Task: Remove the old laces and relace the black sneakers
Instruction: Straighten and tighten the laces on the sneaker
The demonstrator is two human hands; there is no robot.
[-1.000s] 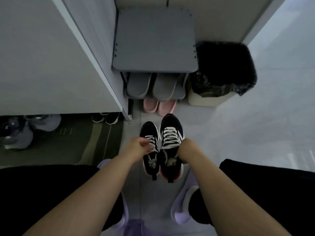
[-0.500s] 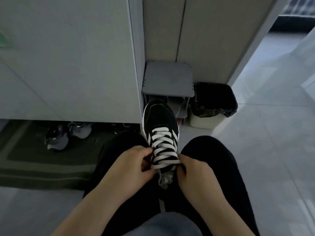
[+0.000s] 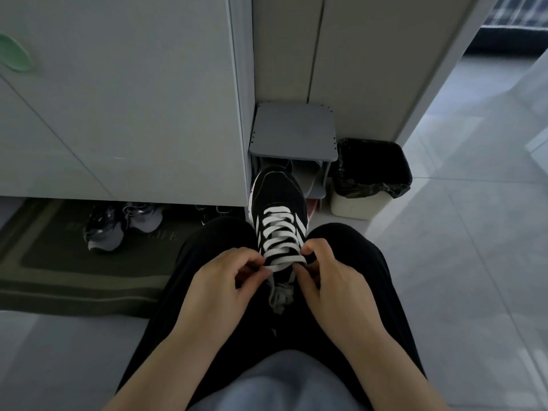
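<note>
One black sneaker (image 3: 277, 192) with white side stripes lies between my knees, toe pointing away from me. White laces (image 3: 280, 232) cross its front, and their loose ends hang in a bunch near the tongue. My left hand (image 3: 225, 287) pinches the lowest lace at the shoe's left side. My right hand (image 3: 329, 280) has its fingers curled on the lace at the right side. The second sneaker is hidden from view.
A grey shoe rack (image 3: 293, 132) stands just beyond the sneaker's toe, with a black-lined bin (image 3: 370, 173) to its right. White cabinet doors (image 3: 118, 99) fill the left. Grey trainers (image 3: 118, 226) sit on a dark green mat (image 3: 74, 277). Pale floor tiles spread right.
A second ago both sneakers stood on the floor by the rack. One sneaker now lies on my lap, and both hands have closed on its laces.
</note>
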